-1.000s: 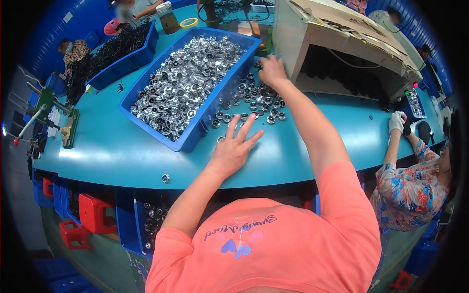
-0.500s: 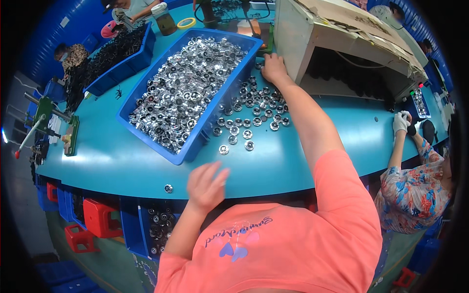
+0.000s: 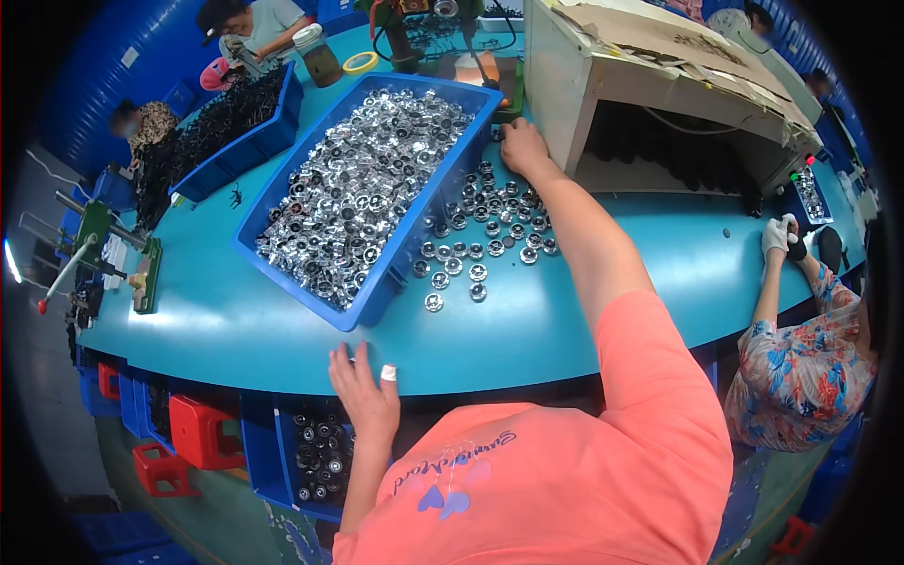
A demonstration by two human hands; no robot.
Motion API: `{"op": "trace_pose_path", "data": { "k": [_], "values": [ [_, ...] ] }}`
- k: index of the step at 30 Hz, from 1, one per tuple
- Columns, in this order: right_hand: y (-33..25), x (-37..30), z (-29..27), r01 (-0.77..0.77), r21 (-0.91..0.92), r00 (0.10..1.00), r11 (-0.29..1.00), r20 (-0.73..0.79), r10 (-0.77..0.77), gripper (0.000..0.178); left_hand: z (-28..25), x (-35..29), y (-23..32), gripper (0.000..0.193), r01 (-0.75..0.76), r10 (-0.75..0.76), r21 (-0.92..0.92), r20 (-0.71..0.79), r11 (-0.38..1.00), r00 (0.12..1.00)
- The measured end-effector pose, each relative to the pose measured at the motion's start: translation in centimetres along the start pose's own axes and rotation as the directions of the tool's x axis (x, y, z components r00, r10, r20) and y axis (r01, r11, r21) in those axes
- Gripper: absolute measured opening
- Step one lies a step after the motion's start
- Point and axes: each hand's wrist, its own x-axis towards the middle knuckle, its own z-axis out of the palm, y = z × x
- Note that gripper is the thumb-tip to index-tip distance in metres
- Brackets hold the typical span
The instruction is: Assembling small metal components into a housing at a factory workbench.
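Observation:
My left hand is at the near table edge, fingers stretched out and spread, white tape round one fingertip. Any part under those fingers is hidden. My right hand reaches far across the table, beside the pale box. Its fingers are bent and close together; what they hold, if anything, is hidden. Between my arms, loose shiny silver-and-black wheel-like parts lie scattered on the teal table. Left of them stands a blue bin heaped with the same kind of part.
The pale open-fronted box has dark pieces inside. A green hand press stands at the left, near a blue bin of black parts. A person in white gloves works at the right. Red stools stand below the table.
My left hand has moved left and down to the table edge, its fingers spreading. The single part lying there before is out of sight. My right hand stays beside the box.

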Motion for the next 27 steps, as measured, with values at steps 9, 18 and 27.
{"op": "trace_pose_path", "data": {
  "k": [9,18,27],
  "values": [
    [-1.0,-7.8,-3.0,0.317,0.035,0.936,0.948,0.148,-0.319,0.035,0.8,3.7,8.2,0.069,-0.017,0.025,-0.078,0.104,0.997,0.994],
    [-3.2,-11.3,-9.6,0.392,0.351,0.920,0.850,-0.163,-0.357,0.026,3.3,7.4,12.3,0.064,-0.318,0.334,-0.425,-0.039,0.847,0.942],
    [-15.5,-9.4,-15.4,0.641,0.383,0.754,0.666,-0.149,-0.640,0.051,-6.2,18.3,6.1,0.052,-0.086,0.087,0.016,-0.182,0.996,0.979]
  ]
}}
